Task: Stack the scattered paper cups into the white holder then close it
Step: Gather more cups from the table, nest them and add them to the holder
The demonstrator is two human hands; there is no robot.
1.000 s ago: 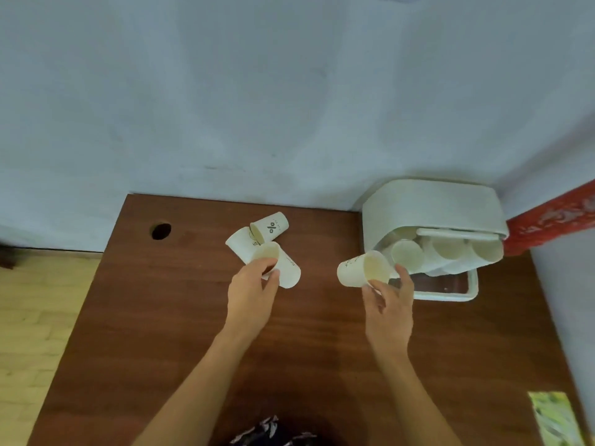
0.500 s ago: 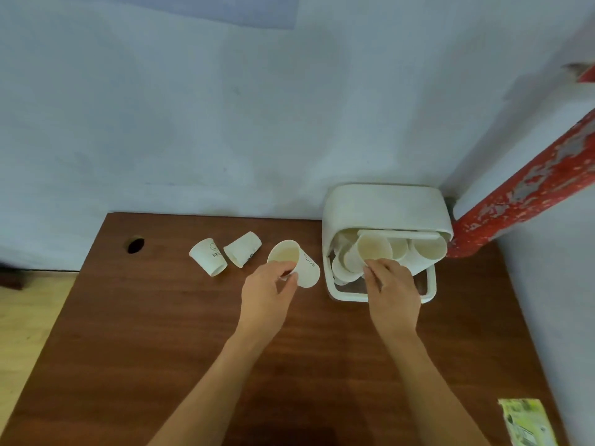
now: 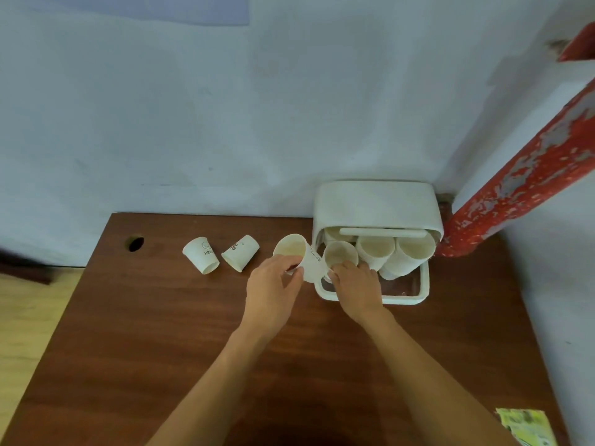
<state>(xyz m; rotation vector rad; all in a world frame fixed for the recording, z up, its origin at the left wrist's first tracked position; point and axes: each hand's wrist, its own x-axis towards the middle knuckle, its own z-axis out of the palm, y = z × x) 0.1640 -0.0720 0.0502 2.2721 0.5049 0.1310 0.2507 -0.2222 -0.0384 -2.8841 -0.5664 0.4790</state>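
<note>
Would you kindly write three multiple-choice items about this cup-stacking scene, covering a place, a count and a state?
1. Where is the white holder?
A. near table edge
B. far right corner, by the wall
C. on the floor

2. How many loose cups lie on the table left of both hands?
A. two
B. four
C. none

3. What is the left hand doing?
A. resting flat
B. pointing at the hole
C. gripping a paper cup

Answers:
1 B, it stands against the wall beside the red pipe.
2 A, one upright, one tipped over.
3 C, fingers wrap the cup's base.
</note>
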